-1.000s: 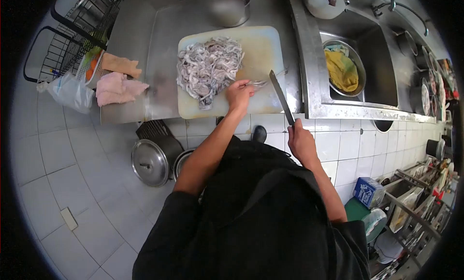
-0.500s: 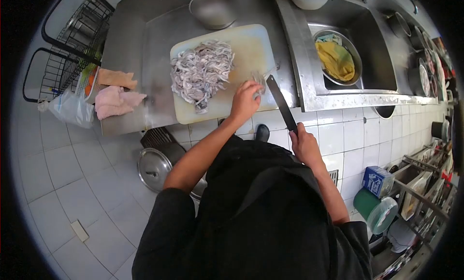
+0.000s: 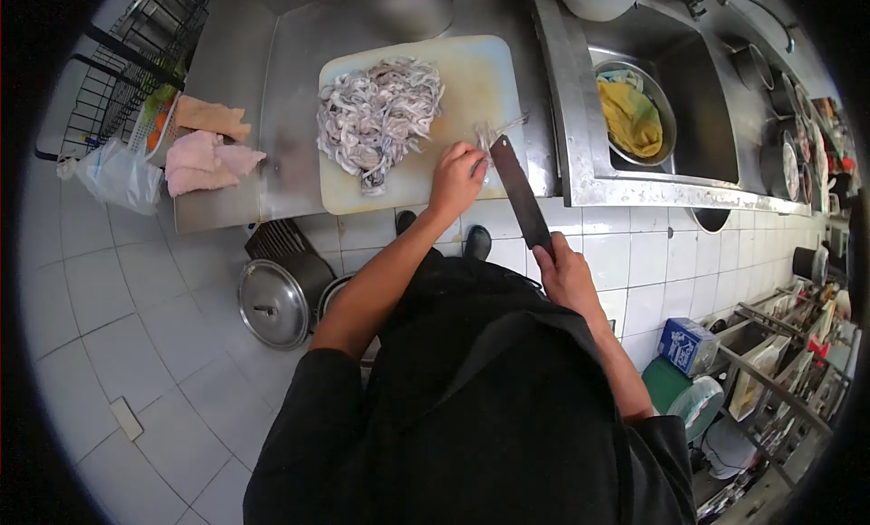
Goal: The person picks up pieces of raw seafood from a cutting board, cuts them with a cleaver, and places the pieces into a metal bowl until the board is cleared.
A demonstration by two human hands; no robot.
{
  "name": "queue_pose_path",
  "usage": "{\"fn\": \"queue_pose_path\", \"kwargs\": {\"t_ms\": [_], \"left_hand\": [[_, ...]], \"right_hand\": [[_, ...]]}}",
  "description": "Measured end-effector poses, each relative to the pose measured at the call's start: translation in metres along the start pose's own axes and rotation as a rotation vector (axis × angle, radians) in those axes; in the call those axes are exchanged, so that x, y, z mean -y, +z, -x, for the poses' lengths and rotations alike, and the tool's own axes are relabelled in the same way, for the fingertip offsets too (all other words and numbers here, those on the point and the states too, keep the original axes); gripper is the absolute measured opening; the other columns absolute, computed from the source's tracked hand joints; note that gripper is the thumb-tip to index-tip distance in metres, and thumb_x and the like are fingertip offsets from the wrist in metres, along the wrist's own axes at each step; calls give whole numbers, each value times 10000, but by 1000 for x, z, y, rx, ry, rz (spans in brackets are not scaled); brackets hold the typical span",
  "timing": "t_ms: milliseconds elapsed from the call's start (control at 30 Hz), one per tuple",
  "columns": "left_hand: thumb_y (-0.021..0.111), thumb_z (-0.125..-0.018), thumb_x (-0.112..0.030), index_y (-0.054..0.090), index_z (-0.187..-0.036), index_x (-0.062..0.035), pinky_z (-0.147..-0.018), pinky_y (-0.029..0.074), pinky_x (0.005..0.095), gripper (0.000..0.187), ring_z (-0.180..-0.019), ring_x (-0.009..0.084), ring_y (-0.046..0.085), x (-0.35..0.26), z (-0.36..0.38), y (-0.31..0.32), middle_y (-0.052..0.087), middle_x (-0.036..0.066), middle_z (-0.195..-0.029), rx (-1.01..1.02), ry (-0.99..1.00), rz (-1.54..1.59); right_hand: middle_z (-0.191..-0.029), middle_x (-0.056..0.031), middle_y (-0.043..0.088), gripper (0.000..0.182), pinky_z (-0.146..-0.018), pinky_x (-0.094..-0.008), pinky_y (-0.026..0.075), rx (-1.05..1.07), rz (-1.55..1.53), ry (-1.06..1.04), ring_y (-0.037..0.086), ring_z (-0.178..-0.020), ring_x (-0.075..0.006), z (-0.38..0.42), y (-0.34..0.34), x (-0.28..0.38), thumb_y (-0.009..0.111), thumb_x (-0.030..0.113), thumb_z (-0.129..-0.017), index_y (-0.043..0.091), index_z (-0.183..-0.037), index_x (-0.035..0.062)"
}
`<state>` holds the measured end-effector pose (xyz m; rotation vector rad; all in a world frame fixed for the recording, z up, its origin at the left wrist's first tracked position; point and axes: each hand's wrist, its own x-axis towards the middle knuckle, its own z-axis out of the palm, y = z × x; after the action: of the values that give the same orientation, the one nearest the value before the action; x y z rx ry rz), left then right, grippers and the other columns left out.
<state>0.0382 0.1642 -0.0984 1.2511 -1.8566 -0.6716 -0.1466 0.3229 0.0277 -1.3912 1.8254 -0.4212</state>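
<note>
A large heap of pale grey and purplish squid tentacles (image 3: 376,117) covers the left part of a white cutting board (image 3: 471,72). At the board's right side, my left hand (image 3: 456,180) has its fingers curled, pinching a small translucent piece of squid (image 3: 487,137) whose thin strands reach toward the board's edge. My right hand (image 3: 568,276) is wrapped round the handle of a long, broad, dark-bladed knife (image 3: 523,194). Its blade points away from me, with the squared tip beside the squid piece, close to my left fingers.
A metal bowl (image 3: 410,13) stands behind the board. Pink (image 3: 208,162) and orange-brown cloths (image 3: 213,117) lie at the counter's left. On the right, the sink (image 3: 698,99) holds a pan with a yellow cloth (image 3: 628,117). Lidded pots (image 3: 273,305) stand on the floor.
The view has shifted slightly. The knife's blade is turned to show more of its flat side, its tip nearer my left hand and the squid piece. Both hands keep their grips.
</note>
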Motion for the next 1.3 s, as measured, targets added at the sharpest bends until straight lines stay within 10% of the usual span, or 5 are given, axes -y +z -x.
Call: {"fn": "queue_pose_path", "kwargs": {"t_ms": [1300], "left_hand": [[708, -797, -50, 687, -878, -20, -812, 503, 433, 89, -894, 332, 608, 7, -5, 11, 611, 122, -904, -40, 102, -45]], "right_hand": [[-733, -294, 649, 210, -685, -604, 497, 118, 259, 114, 641, -741, -517, 21, -9, 0, 552, 192, -991, 452, -1019, 9]]}}
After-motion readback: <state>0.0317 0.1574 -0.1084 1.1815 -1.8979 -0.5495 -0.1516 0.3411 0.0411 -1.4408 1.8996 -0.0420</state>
